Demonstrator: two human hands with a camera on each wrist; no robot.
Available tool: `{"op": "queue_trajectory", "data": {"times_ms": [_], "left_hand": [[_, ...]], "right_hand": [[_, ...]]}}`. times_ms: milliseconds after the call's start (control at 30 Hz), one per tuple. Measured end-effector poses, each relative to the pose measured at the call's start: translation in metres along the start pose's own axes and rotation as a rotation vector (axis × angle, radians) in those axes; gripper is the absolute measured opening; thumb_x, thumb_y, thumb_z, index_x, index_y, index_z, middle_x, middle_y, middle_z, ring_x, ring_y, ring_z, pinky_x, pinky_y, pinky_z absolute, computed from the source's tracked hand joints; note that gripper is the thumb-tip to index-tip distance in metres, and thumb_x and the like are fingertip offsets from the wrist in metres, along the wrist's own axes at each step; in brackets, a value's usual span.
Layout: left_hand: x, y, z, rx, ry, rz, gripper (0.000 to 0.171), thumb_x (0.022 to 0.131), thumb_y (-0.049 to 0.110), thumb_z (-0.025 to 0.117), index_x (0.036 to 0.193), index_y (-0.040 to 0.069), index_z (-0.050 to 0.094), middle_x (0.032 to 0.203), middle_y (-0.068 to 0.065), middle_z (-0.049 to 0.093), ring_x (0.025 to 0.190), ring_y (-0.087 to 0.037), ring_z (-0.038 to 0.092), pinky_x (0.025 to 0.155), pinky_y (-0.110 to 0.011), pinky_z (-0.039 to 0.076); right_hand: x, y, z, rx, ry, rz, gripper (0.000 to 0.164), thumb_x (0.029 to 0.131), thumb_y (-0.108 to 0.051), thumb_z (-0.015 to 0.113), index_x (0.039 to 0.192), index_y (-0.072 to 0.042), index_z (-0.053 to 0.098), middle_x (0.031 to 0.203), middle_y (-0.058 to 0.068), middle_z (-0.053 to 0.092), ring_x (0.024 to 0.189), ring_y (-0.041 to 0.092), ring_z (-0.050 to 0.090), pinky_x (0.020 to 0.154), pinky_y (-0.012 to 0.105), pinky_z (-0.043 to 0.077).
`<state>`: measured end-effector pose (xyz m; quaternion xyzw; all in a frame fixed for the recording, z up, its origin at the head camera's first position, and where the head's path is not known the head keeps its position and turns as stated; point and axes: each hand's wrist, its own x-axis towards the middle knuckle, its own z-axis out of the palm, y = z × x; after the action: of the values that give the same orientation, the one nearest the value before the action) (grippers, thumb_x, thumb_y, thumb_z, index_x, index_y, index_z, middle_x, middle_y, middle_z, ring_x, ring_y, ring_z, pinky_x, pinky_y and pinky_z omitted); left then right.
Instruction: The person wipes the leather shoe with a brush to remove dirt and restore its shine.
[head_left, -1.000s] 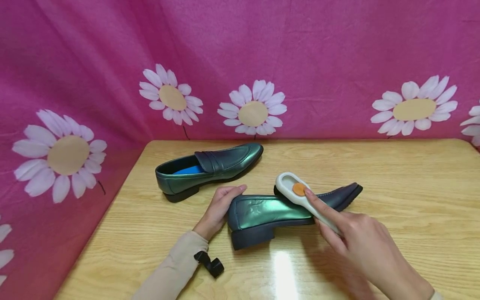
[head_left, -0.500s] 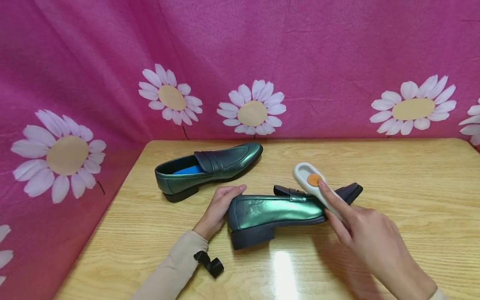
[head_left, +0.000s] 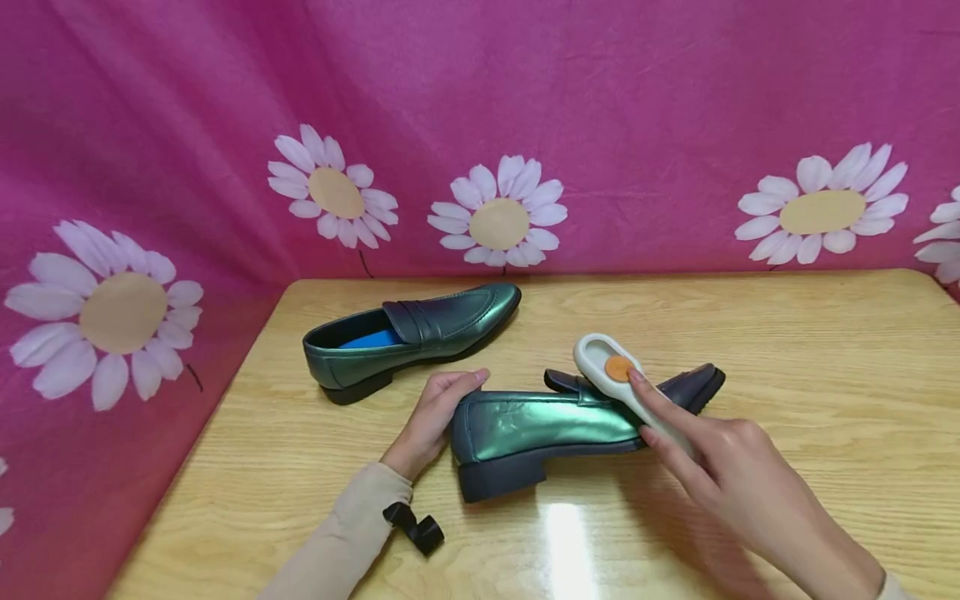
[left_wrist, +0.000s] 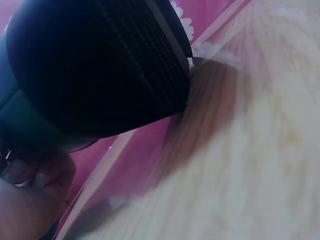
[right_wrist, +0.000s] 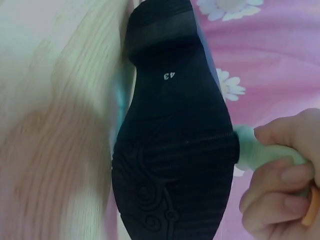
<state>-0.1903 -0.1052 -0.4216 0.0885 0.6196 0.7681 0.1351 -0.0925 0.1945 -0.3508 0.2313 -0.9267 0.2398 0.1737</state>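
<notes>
A shiny green-and-dark loafer [head_left: 517,425] is held tilted over the table, heel to the left, toe to the right. My left hand [head_left: 435,417] grips it at the heel; in the left wrist view the curled fingers [left_wrist: 45,175] are against its back end. My right hand [head_left: 727,467] holds a white long-handled brush [head_left: 588,350] with an orange button, index finger stretched along it to the button. The brush head overlaps the loafer's upper near the strap, its underside hidden. The right wrist view shows the black sole [right_wrist: 170,140] marked 43 and the pale handle [right_wrist: 260,152].
A matching loafer [head_left: 442,325] with a blue insole stands upright behind, on the left of the wooden table [head_left: 825,350]. A black strap [head_left: 414,528] hangs at the left sleeve. Pink cloth [head_left: 637,108] printed with daisies rises behind the table and along its left.
The brush and my right hand slide right along the loafer toward the toe, then slightly back left. My left hand keeps its grip on the heel. The head view shifts a little.
</notes>
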Motion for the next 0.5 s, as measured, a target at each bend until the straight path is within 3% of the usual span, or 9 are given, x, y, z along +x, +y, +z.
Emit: {"op": "queue_trajectory", "data": {"times_ms": [200,267,367,433,500], "left_hand": [[0.000,0.000,-0.002,0.015,0.026,-0.018,0.037,0.095,0.016,0.050,0.060,0.013,0.059,0.078,0.002,0.063,0.089,-0.007,0.059,0.090,-0.022,0.044],[0.000,0.000,-0.002,0.028,0.036,-0.028,0.036,0.095,0.016,0.050,0.061,0.013,0.061,0.083,-0.001,0.065,0.095,-0.011,0.059,0.092,-0.024,0.044],[0.000,0.000,-0.003,0.041,0.055,-0.036,0.034,0.094,0.016,0.052,0.062,0.013,0.062,0.096,-0.006,0.067,0.105,-0.013,0.057,0.095,-0.024,0.042],[-0.001,0.000,-0.002,0.044,0.065,-0.037,0.033,0.094,0.016,0.053,0.063,0.014,0.064,0.105,-0.010,0.067,0.109,-0.014,0.056,0.097,-0.026,0.041],[-0.001,0.000,-0.001,0.041,0.070,-0.040,0.032,0.094,0.017,0.053,0.065,0.014,0.066,0.103,-0.008,0.067,0.105,-0.013,0.057,0.095,-0.025,0.042]], "right_hand": [[-0.001,-0.017,0.000,0.119,-0.145,0.001,0.060,0.092,-0.021,0.066,0.146,-0.028,0.042,0.059,-0.023,0.032,0.050,-0.004,0.028,0.058,0.017,0.036],[-0.003,-0.025,0.003,0.140,-0.215,0.008,0.059,0.093,-0.025,0.063,0.147,-0.031,0.039,0.059,-0.023,0.032,0.051,-0.004,0.031,0.056,0.017,0.037],[-0.005,-0.035,0.007,0.099,-0.253,0.022,0.061,0.093,-0.030,0.063,0.148,-0.036,0.035,0.058,-0.022,0.030,0.049,-0.004,0.031,0.052,0.017,0.035],[-0.005,-0.036,0.008,0.030,-0.185,0.005,0.062,0.091,-0.027,0.066,0.146,-0.035,0.039,0.057,-0.021,0.029,0.049,-0.004,0.028,0.051,0.018,0.032],[-0.005,-0.033,0.008,-0.041,-0.094,0.011,0.062,0.089,-0.025,0.068,0.145,-0.033,0.042,0.056,-0.020,0.026,0.047,-0.003,0.024,0.048,0.019,0.030]]}}
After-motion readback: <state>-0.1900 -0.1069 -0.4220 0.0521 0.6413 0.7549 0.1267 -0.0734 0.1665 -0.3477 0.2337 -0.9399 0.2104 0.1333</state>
